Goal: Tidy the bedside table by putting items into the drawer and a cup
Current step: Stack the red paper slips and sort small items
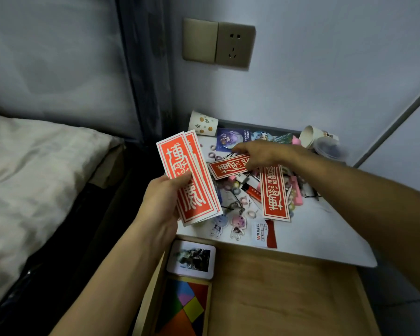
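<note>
Head view: left hand (165,200) grips a fanned stack of red-and-white printed paper cards (179,161) over the left edge of the white bench (325,229). Right hand (259,154) pinches a single red card (225,168) lying amid clutter on the bench. Open wooden drawer (276,292) sits below the front edge; dotted white paper cup (202,123) at the back-left corner.

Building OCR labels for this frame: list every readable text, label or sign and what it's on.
"HONKAI STAR RAIL": sideways on the purple card.
Large stylised Chinese characters, which I cannot read surely: on the red slips in the left hand, by the right hand and on the table.
A red "W" mark, rest too small: white-and-red card.
Print too small to read: lighter.
</note>
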Action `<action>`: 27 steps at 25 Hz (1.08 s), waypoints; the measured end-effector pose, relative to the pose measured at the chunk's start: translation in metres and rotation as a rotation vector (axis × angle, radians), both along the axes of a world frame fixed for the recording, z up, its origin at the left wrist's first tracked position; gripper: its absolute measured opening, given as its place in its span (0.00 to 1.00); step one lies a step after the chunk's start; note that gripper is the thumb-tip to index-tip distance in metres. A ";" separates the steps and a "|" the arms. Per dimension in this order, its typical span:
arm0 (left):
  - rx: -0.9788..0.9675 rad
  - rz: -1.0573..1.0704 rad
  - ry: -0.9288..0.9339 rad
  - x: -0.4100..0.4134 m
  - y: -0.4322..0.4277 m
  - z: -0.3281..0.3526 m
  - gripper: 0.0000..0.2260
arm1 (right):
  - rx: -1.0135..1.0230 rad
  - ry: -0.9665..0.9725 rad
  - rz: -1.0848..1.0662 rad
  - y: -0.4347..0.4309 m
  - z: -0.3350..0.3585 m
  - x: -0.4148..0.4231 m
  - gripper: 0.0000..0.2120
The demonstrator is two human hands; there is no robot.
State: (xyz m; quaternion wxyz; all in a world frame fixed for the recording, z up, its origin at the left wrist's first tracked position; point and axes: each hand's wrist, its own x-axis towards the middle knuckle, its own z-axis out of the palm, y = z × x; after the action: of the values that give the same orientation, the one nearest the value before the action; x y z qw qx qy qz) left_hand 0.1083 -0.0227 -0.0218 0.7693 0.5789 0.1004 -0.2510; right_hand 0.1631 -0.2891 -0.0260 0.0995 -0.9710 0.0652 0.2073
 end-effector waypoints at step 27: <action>0.038 -0.090 -0.028 -0.020 -0.019 -0.005 0.05 | 0.376 -0.111 -0.746 -0.019 0.006 -0.083 0.20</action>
State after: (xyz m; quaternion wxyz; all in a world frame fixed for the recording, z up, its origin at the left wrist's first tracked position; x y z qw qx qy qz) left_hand 0.0881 -0.0417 -0.0268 0.7474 0.6009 0.0682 -0.2750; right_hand 0.0801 -0.3083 -0.0202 0.3467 -0.8554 0.3680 0.1128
